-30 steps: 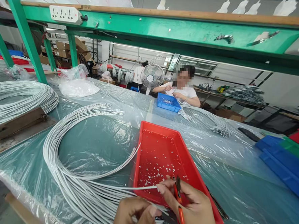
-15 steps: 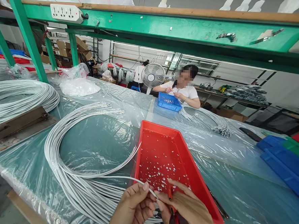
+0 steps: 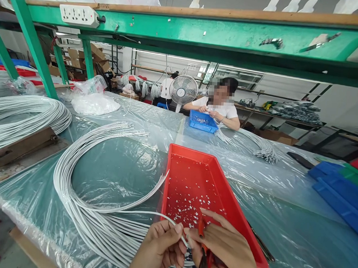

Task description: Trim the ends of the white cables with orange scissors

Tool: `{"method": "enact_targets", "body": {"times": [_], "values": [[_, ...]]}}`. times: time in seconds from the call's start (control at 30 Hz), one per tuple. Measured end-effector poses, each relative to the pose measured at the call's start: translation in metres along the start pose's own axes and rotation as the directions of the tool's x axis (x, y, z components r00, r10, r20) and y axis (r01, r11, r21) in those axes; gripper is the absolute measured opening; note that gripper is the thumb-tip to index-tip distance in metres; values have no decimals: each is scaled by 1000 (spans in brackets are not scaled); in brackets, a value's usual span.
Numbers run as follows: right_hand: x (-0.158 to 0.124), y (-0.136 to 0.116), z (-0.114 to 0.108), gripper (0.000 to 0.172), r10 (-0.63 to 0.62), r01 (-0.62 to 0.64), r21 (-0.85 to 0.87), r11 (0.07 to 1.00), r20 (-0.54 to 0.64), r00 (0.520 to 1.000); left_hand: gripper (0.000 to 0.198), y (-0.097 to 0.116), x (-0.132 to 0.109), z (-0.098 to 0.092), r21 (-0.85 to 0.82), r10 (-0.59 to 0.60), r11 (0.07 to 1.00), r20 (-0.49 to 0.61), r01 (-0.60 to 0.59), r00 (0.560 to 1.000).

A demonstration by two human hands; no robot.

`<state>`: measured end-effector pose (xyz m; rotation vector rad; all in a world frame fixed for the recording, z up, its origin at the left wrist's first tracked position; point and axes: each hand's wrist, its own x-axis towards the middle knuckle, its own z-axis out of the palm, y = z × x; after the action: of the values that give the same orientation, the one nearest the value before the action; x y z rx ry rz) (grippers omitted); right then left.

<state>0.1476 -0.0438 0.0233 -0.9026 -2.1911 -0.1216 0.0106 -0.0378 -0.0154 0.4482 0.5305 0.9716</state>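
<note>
My left hand (image 3: 161, 246) pinches a white cable (image 3: 164, 217) close to its end, thumb against the curled fingers. My right hand (image 3: 231, 250) is wrapped round red-handled pliers (image 3: 202, 228), their dark jaws turned down toward me. Its thumb and forefinger come up to the cable's tip, though I cannot tell whether they grip it. Both hands are over the near end of a red tray (image 3: 191, 173) scattered with small white scraps. A curved bundle of white cables (image 3: 69, 184) lies left of the tray, its near ends passing under my left hand.
A thin dark tool (image 3: 261, 244) lies along the tray's right side. Another cable coil (image 3: 29, 106) and a metal block (image 3: 23, 146) are at left. Across the table a co-worker (image 3: 226, 108) works over a blue tray (image 3: 202, 126). Blue bins (image 3: 339, 196) stand at right; a green shelf beam (image 3: 185, 29) crosses overhead.
My left hand has shifted slightly down and right with the cable end. The pliers have turned a little in my right hand, showing more of the dark jaws.
</note>
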Motion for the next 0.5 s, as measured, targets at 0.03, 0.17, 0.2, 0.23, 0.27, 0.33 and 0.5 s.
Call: {"method": "enact_targets", "body": {"times": [0.03, 0.17, 0.2, 0.23, 0.27, 0.33, 0.5], "values": [[1, 1, 0, 22, 2, -2, 4, 1000, -14, 1000, 25, 0, 0, 0, 14, -5, 1000, -7, 5, 1000], [-2, 16, 1, 19, 144, -139, -121, 983, 31, 989, 24, 0, 0, 1, 39, 53, 998, -94, -50, 994], [-4, 23, 1, 20, 239, -221, -234, 947, 52, 970, 24, 1, 0, 2, 46, 78, 996, -113, -73, 991], [-5, 29, 1, 19, 338, -292, -370, 882, 67, 939, 24, 1, 0, 3, 54, 102, 994, -127, -96, 987], [-6, 36, 1, 15, 435, -342, -497, 798, 81, 897, 24, 1, 0, 4, 62, 126, 991, -135, -118, 983], [-9, 48, 0, 11, 545, -389, -625, 677, 70, 836, 24, 1, 0, 5, 89, 177, 982, -134, -166, 975], [-14, 55, -1, 22, 637, -471, -614, 633, 67, 768, 22, 2, -1, 6, 195, 310, 937, -81, -290, 947]]}}
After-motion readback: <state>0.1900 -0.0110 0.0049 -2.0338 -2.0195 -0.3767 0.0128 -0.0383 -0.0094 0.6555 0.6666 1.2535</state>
